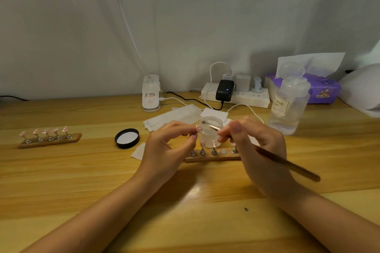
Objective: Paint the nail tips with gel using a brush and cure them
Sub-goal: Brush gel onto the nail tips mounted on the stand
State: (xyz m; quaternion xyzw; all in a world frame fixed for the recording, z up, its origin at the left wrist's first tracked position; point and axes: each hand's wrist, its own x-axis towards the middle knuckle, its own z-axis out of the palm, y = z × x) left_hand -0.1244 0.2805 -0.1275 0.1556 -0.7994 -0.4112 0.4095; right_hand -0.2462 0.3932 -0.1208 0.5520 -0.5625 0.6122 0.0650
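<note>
A nail tip (198, 128) is pinched by the left hand (168, 148). A brush (287, 163) is gripped by the right hand (259, 146), bristles beside the tip

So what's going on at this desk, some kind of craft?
A person is painting false nails. The left hand pinches one pink nail tip, while the right hand holds a brush with its tip at an open clear jar. The jar's black lid lies beside it. Two wooden stands hold more tips.

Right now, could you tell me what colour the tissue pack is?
Purple tissue pack, seen in the head view.
</note>
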